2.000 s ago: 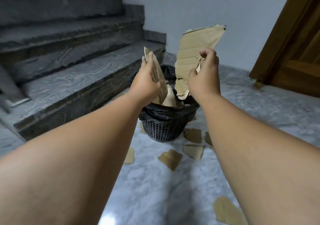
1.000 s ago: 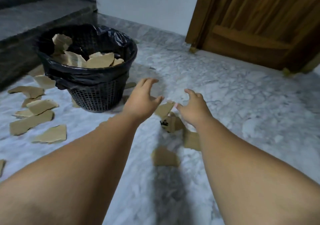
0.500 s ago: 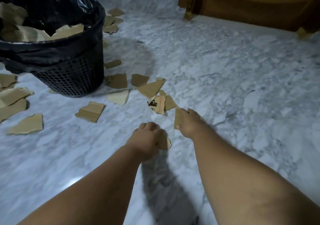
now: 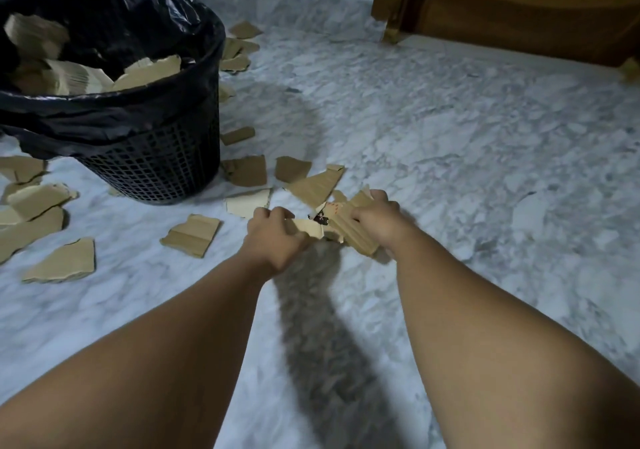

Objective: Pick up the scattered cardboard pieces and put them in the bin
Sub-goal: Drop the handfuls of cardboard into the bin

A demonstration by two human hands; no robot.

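Left hand (image 4: 277,237) grips a pale scrap (image 4: 308,227); right hand (image 4: 375,221) grips a ribbed piece (image 4: 353,237), apparently gathering several scraps. This saves trips to the bin (image 4: 152,157).

Light: dim, cool, diffuse, with a blue-grey cast over the floor (image 4: 485,171). One broad, soft-edged shadow (image 4: 322,327) runs from centre to 6 o'clock between the forearms (image 4: 166,355); a fainter arc sits toward 12. Weak sheen on the liner of the bin (image 4: 104,116) at 10 o'clock. Focus: cardboard pieces (image 4: 313,187) at centre are fairly crisp, corrugation readable. Floor veining smears at 5–7 o'clock. Wide-angle bowing bends the door (image 4: 519,8) edge at 1 o'clock.
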